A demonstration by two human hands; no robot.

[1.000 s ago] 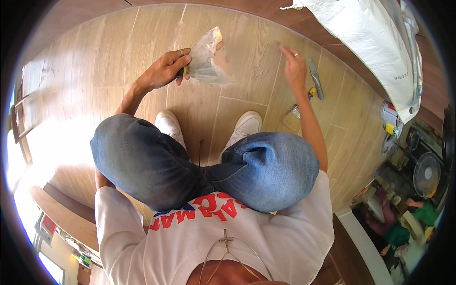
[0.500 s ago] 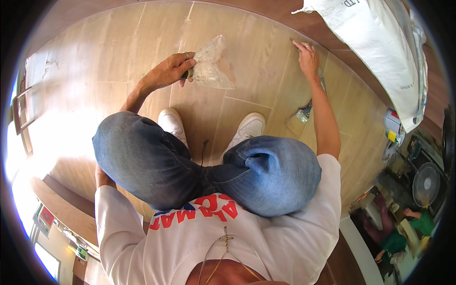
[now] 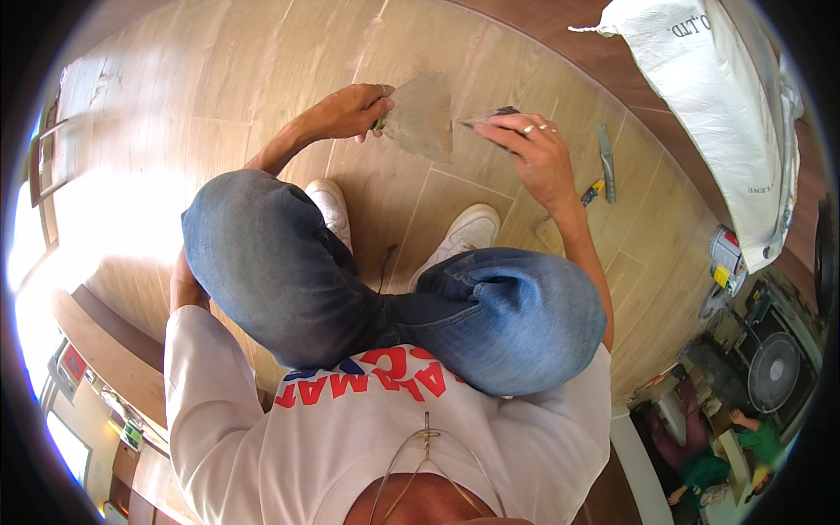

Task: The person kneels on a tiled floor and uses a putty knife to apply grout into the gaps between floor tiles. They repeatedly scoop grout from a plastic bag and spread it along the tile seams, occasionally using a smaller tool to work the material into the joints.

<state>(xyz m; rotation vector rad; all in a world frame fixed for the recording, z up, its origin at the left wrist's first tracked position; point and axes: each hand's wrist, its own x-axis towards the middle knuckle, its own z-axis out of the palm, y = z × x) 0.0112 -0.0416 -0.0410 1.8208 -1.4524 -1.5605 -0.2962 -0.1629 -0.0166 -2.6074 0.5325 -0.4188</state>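
My left hand (image 3: 360,109) is closed around the handle of a broad putty knife (image 3: 422,118). Its wide, pale, smudged blade points to the right, over the wood-look floor. My right hand (image 3: 538,157) faces it, fingers pinched on a small flat piece with dark edges (image 3: 490,115); its exact kind does not show. The tip of that piece is close to the putty knife's blade edge. Right of my right wrist, a grey long-handled tool (image 3: 606,162) lies on the floor, with a yellow-and-dark handle (image 3: 593,192) beside it, partly hidden by my forearm.
A white woven sack (image 3: 713,114) stands at the upper right, near a can (image 3: 724,249). Further right are a fan (image 3: 774,372) and people in green tops (image 3: 704,468). My white shoes (image 3: 468,232) are between the tools and my knees. A curved wooden piece (image 3: 105,350) is at left.
My right hand has come off the floor at the far right and moved left and nearer, bringing the small flat piece to the putty knife. The putty knife has shifted slightly right.
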